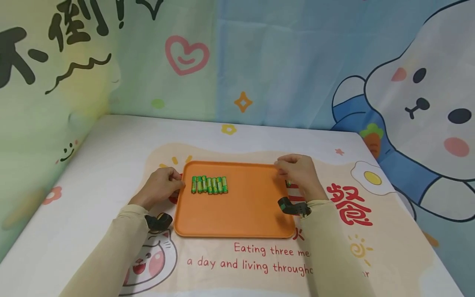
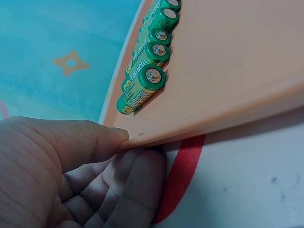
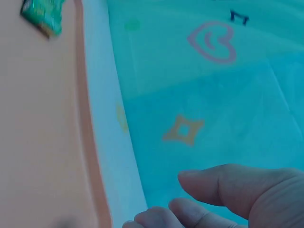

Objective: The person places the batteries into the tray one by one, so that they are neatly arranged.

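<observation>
An orange tray (image 1: pixel 245 214) lies on the table, with several green and yellow batteries (image 1: pixel 209 185) side by side in a row near its far left corner. In the left wrist view the battery (image 2: pixel 142 89) closest to the hand shows its metal end cap. My left hand (image 1: pixel 160 185) pinches the tray's left rim, thumb on top and fingers underneath. Over by the far right corner is my right hand (image 1: pixel 299 172), its fingertips right at the rim in the head view. The right wrist view shows that thumb (image 3: pixel 213 185) apart from the fingers, with nothing between them.
A printed tablecloth (image 1: pixel 222 272) with red lettering covers the table beneath the tray. Behind the table hangs a cartoon backdrop (image 1: pixel 282 70). Each wrist bears a small black camera, the right one (image 1: pixel 293 207) overlapping the tray's right edge in the head view.
</observation>
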### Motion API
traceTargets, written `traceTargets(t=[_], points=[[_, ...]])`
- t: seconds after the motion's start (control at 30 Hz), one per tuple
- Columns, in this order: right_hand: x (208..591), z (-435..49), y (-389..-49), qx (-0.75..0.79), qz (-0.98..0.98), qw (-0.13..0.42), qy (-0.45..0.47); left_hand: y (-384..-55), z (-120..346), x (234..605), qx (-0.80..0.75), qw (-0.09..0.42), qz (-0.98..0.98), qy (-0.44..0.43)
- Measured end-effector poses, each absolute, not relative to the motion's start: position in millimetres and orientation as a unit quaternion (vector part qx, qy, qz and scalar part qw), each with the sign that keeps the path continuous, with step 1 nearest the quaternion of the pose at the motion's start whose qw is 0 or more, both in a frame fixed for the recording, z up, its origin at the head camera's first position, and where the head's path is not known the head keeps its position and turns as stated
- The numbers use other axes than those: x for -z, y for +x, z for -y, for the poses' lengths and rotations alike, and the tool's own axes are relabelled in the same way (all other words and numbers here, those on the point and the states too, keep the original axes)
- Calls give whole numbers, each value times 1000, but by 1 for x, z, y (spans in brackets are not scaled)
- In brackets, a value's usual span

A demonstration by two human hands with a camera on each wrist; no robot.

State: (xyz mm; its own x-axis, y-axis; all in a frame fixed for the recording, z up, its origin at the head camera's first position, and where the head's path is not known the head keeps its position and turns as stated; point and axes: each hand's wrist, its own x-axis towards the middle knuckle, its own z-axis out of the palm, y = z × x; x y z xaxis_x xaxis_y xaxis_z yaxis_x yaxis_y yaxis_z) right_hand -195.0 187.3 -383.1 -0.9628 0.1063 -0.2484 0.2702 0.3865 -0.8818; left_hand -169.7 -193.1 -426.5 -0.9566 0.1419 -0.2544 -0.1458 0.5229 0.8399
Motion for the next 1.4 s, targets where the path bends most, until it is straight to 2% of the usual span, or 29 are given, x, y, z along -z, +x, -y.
traceTargets(t=[0.23,0.53,1.13,1.4], points=[[391,-213,-196,493,-851,83,164,-170,194,425,-487,147,-861,-6],[409,-218,-198,452,-861,110,207,-171,191,424,-491,157,-857,-15],[415,-219,-195,402,-887,134,183,-168,193,425,-494,148,-857,-4],[418,-218,-194,397,-892,124,179,-169,194,426,-494,149,-856,-9]])
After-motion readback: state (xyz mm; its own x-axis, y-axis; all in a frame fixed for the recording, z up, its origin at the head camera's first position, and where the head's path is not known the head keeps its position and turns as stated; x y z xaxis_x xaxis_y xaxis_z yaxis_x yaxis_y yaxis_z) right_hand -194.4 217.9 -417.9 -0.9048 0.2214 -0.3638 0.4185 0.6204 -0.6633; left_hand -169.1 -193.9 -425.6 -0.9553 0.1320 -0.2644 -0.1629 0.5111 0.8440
